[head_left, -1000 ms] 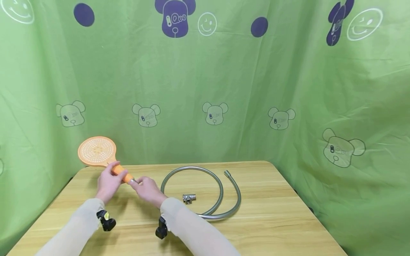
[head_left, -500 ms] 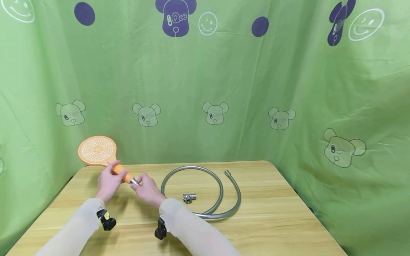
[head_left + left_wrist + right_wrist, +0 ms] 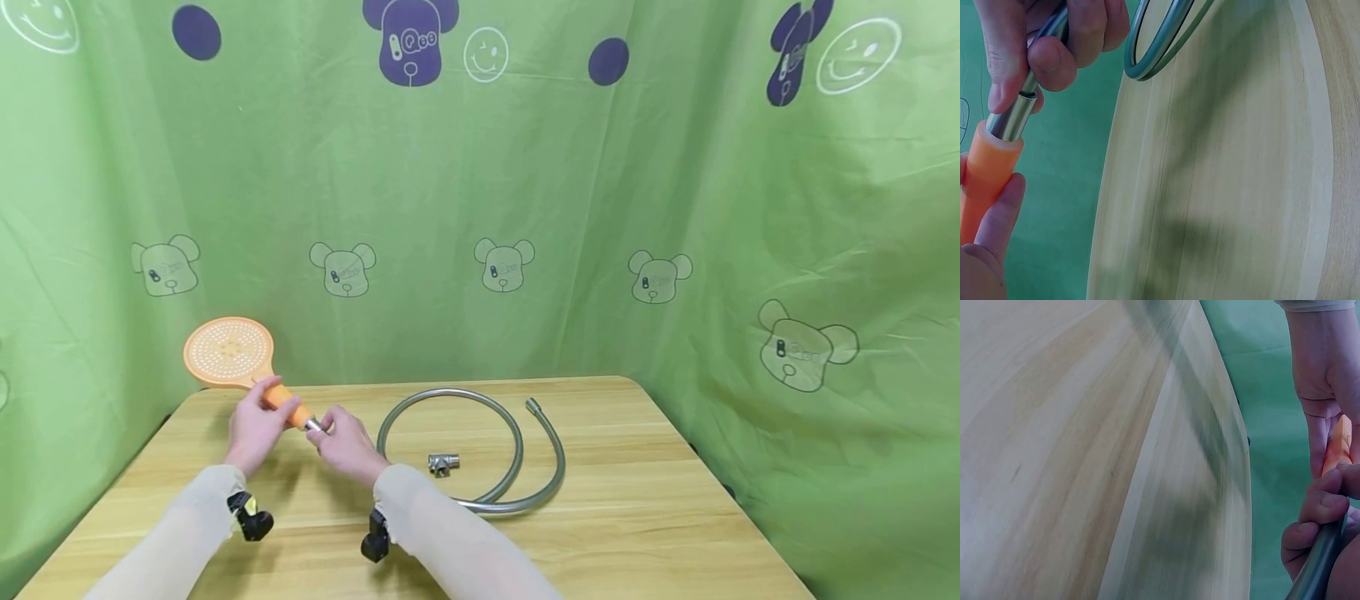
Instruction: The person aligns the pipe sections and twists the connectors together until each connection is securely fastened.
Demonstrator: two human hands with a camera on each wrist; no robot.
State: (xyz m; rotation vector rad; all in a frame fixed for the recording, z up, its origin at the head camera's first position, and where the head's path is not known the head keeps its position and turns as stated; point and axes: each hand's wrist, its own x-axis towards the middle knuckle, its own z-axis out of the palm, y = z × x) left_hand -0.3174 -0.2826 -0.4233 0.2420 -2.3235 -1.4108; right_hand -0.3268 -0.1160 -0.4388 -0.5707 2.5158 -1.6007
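An orange shower head (image 3: 228, 353) with a round perforated face is held above the back left of the table, tilted, handle toward the lower right. My left hand (image 3: 253, 427) grips its orange handle (image 3: 988, 169). At the handle's end sits a metal hose connector (image 3: 1013, 117), touching the orange rim. My right hand (image 3: 347, 446) holds the grey shower hose (image 3: 1319, 565) just behind that connector, thumb and fingers curled round it. From there the hose loops over the table, its other end free on the right. How far the connector is threaded on cannot be told.
A small metal tee fitting (image 3: 442, 465) lies inside the hose loop on the wooden table (image 3: 637, 500). Green curtains (image 3: 420, 333) stand close behind and along both sides. A black wrist camera (image 3: 251, 518) hangs under the left sleeve.
My right hand has shifted slightly along the hose and its fingers have changed position, so more of the metal connector shows. The left hand and shower head stay nearly still.
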